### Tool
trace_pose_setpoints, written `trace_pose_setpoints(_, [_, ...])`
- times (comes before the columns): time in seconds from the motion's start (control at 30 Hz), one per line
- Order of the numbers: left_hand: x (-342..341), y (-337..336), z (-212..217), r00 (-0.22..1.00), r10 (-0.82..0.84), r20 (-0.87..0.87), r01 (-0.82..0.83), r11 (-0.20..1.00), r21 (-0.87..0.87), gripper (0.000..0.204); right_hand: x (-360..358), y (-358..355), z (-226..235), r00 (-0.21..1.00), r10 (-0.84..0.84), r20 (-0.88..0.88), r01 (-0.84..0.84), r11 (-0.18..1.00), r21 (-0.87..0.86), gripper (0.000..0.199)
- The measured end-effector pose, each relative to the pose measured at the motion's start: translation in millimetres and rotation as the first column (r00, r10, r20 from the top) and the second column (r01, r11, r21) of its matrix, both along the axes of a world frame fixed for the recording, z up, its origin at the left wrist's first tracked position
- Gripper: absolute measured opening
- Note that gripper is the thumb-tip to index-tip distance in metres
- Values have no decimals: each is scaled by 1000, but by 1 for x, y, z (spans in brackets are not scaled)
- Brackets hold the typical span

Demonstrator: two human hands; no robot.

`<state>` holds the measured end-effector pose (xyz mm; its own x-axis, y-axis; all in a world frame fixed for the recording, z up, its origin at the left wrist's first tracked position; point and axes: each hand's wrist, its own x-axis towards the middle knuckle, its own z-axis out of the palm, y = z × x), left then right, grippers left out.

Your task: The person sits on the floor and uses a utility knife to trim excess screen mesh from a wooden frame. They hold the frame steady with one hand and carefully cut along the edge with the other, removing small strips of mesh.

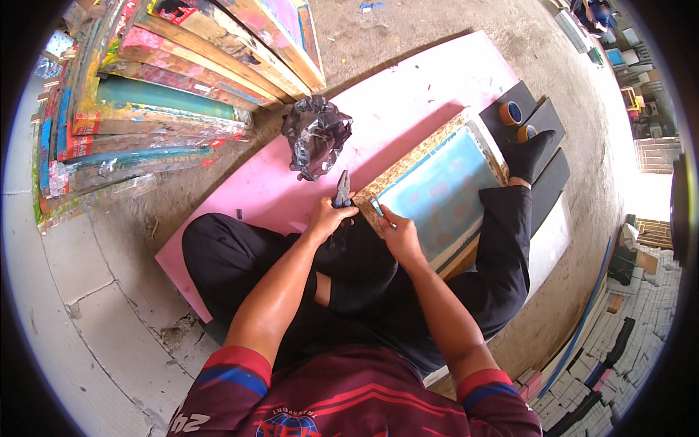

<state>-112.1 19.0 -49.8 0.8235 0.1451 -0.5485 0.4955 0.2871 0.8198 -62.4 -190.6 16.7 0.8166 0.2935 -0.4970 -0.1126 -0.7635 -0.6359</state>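
My left hand is closed around a pair of pliers, their jaws pointing away from me. A wooden screen-printing frame with blue mesh leans at a slant by my legs, its left corner beside both hands. At that corner my right hand is closed in a pinch on a small thin tool, which touches or nearly touches the wood; its kind is too small to make out. Beyond the pliers sits a crumpled black plastic bag.
I sit on a pink board on a concrete floor. Many paint-stained frames are stacked at the far left. Two tape rolls lie on dark flat pieces near my socked right foot. White blocks are piled at the right.
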Motion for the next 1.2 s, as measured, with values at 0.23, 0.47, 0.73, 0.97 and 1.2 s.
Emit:
trace_pose_setpoints(0.23, [4,-4,22,999,25,-26,-24,999,30,53,10,0,12,996,-17,-91,20,999,33,46])
trace_pose_setpoints(0.47, [0,0,2,1000,23,10,-24,999,26,54,7,-20,-30,863,174,475,-200,980,3,39])
trace_pose_setpoints(0.73, [1,1,1,999,39,-17,-39,999,23,53,19,-1,37,792,-265,-550,379,920,103,40])
trace_pose_setpoints(0.97, [1,3,-7,1000,18,-16,-18,1000,17,54,-11,-2,27,954,202,220,-157,966,-205,35])
trace_pose_setpoints(1.2, [3,3,1,1000,15,-5,-15,1000,-9,55,-11,-1,38,965,168,202,-123,967,-222,35])
